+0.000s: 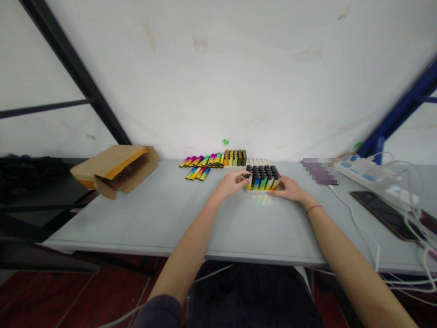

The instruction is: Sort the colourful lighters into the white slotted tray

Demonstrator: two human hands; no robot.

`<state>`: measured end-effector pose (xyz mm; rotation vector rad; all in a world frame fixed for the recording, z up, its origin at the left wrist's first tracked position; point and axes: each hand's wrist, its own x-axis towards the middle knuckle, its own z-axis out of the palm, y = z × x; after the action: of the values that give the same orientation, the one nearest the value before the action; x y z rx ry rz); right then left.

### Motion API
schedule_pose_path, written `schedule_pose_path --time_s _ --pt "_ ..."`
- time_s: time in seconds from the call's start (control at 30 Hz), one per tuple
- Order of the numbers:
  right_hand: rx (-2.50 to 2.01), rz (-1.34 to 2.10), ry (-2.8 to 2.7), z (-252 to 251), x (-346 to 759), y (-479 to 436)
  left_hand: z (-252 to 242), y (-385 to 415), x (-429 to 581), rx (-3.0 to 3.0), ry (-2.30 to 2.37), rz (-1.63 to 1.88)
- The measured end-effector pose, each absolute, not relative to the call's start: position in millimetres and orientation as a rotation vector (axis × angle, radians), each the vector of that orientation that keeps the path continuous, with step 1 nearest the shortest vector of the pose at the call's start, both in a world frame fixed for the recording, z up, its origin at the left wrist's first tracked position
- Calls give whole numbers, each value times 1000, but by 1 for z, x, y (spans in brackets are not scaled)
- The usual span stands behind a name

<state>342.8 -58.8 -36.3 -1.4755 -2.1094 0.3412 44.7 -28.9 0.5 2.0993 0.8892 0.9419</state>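
Several lighters (262, 181) with black tops and rainbow-coloured bodies stand upright in rows in a white tray (258, 191). At its left front corner, my left hand (233, 183) is closed, thumb and fingertips on a corner lighter. My right hand (289, 189) grips the tray's right side, its thumb low at the front edge; some of its fingers are hidden behind the lighters. Just behind stands a white holder (258, 161) with rows of holes. To its left is an upright block of yellow-and-dark lighters (235, 157). Colourful flat pieces, seemingly lighters or their sleeves (198, 173), lie farther left.
An opened cardboard box (114, 168) lies on the left of the grey table (153, 223). On the right are a dark phone (385, 214), a partly blurred-out device (322, 173) on a white cable, and a white power strip (378, 180) with tangled cords. A white wall rises behind.
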Motion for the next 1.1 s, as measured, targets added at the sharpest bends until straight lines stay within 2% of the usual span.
schedule_pose_path --time_s 0.73,1.0,1.1 --pt "-1476 321 -2121 -36 342 -59 -6 -34 47 2313 885 1018" --pt "-1378 449 -2099 -25 340 -63 -8 -30 43 2144 1124 1147" --pt "-1478 372 -2072 -22 350 -67 -11 -28 41 2128 1186 1119"
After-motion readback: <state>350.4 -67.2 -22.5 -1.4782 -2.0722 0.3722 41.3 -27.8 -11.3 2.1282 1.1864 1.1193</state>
